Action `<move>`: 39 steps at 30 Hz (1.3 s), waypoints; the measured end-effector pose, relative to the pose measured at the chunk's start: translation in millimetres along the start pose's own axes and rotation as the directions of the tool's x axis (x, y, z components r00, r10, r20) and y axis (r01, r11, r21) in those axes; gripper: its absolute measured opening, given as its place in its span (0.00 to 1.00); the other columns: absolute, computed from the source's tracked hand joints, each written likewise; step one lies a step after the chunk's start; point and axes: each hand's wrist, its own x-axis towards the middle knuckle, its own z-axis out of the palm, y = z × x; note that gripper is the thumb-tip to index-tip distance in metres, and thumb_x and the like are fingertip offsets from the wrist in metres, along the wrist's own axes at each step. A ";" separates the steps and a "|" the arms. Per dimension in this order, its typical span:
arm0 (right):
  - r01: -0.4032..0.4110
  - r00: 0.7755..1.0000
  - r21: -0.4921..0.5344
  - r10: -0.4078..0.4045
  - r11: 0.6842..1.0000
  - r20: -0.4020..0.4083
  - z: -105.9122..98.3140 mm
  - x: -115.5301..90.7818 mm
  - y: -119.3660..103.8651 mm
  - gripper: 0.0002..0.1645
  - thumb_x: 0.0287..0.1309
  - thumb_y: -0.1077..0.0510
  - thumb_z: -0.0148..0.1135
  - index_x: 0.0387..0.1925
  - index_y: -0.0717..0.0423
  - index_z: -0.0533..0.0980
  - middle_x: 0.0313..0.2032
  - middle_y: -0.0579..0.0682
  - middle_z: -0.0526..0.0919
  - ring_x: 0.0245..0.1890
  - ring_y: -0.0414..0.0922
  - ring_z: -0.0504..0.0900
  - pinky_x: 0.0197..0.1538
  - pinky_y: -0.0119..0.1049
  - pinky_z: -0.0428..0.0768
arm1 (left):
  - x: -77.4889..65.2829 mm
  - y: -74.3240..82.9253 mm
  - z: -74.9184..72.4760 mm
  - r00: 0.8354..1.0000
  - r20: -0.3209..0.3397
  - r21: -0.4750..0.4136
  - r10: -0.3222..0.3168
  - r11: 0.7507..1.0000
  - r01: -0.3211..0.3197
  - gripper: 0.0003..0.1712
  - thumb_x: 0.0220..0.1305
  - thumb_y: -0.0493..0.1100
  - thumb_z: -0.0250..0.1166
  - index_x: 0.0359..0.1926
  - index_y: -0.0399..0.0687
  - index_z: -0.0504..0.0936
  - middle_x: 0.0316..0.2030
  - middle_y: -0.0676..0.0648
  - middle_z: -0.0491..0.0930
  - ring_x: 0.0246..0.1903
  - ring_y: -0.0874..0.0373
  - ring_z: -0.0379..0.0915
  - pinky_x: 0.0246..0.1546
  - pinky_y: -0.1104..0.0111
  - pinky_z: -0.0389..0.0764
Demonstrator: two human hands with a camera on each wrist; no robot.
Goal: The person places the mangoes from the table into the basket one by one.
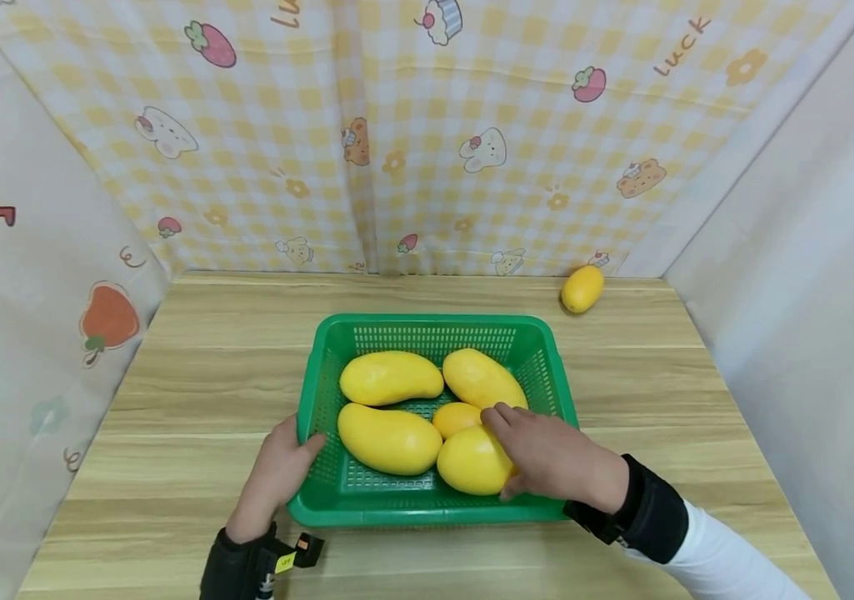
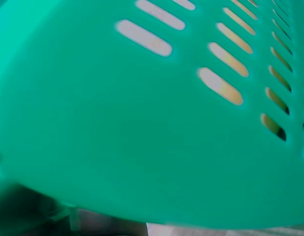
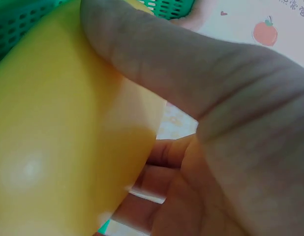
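A green plastic basket [image 1: 427, 515] stands on the table with several large yellow mangoes and a smaller orange-yellow fruit [image 1: 455, 417] inside. My left hand [image 1: 279, 468] grips the left rim, thumb over the inner side; the basket's slotted wall [image 2: 122, 123] fills the left wrist view. At the front right, my right hand [image 1: 557, 457] holds a mango [image 1: 473, 463], its fingers and thumb curled round the right end. In the right wrist view the thumb lies across that mango [image 3: 53, 142], with the fingers on the far side. Whether this mango touches the basket floor cannot be told.
Two mangoes lie along the back of the basket, one on the left [image 1: 391, 377] and one on the right [image 1: 482, 379]. Another mango [image 1: 389, 440] is front left. A small yellow fruit [image 1: 582, 289] sits at the table's back right, near the checked curtain [image 1: 427, 200].
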 end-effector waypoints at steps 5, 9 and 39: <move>-0.001 1.000 0.027 0.001 1.000 -0.001 -0.3 -1.6 0.6 0.44 0.37 0.47 0.79 0.55 0.55 0.67 0.43 0.43 0.72 0.40 0.43 0.75 0.42 0.39 0.77 | 0.5 0.2 0.0 1.000 0.007 -0.009 -0.007 1.000 0.007 0.15 0.67 0.37 0.52 0.50 0.31 0.72 0.33 0.41 0.78 0.29 0.53 0.76 0.27 0.64 0.78; 0.025 1.000 0.036 -0.025 0.999 0.012 -1.8 -3.0 1.4 0.41 0.42 0.51 0.77 0.57 0.57 0.69 0.47 0.46 0.75 0.45 0.44 0.76 0.46 0.40 0.77 | 0.5 -0.1 -0.1 1.000 0.008 -0.008 -0.016 1.000 0.016 0.15 0.67 0.37 0.52 0.50 0.31 0.72 0.33 0.41 0.78 0.29 0.54 0.76 0.27 0.64 0.78; 0.023 1.000 -0.008 -0.023 1.000 0.010 -16.7 -3.4 2.6 0.32 0.48 0.57 0.73 0.54 0.60 0.72 0.43 0.49 0.75 0.38 0.44 0.76 0.40 0.36 0.77 | 1.1 -0.3 -0.1 1.000 0.001 -0.013 -0.005 1.000 0.005 0.13 0.66 0.36 0.52 0.48 0.31 0.73 0.32 0.42 0.78 0.28 0.54 0.76 0.26 0.64 0.79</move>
